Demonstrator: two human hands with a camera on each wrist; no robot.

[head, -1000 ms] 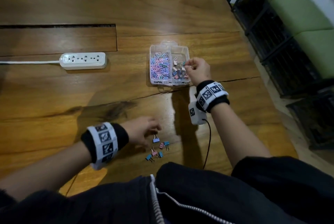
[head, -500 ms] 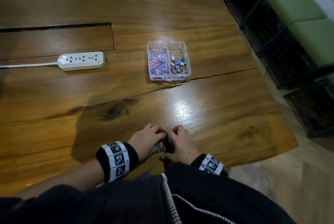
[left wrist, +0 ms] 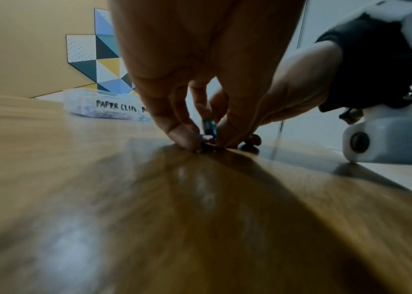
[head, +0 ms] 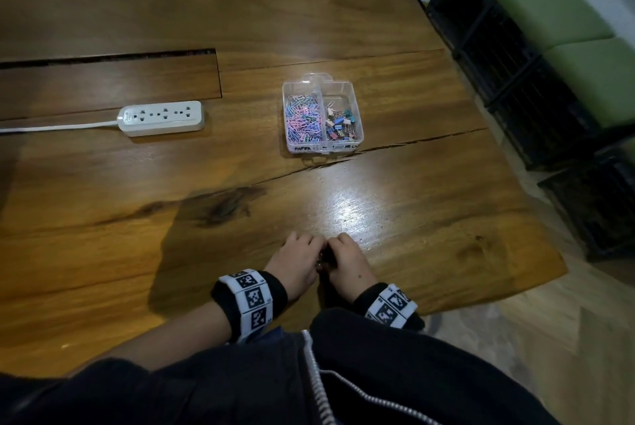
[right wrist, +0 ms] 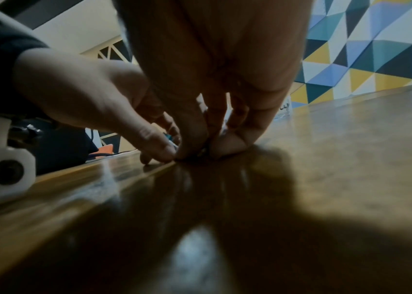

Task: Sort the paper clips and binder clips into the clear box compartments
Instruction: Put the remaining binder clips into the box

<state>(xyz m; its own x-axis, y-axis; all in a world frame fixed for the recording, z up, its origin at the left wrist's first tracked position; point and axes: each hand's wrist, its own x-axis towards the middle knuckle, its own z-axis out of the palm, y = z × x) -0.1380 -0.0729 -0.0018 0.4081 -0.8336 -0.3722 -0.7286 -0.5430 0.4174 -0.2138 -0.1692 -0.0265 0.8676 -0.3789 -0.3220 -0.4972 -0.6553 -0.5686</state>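
Hands meet at lower centre of the head view: the left hand (head: 296,261) and right hand (head: 347,261), fingertips down on the wooden table (head: 429,205), pinch the loose binder clips (left wrist: 208,128) gathered between them. The clear box (head: 322,149), well apart at upper centre, holds paper clips (head: 302,119) in its left compartment.

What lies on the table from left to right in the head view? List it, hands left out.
White cord → power strip → paper clips in the left compartment of the clear box → binder clips in its right compartment.
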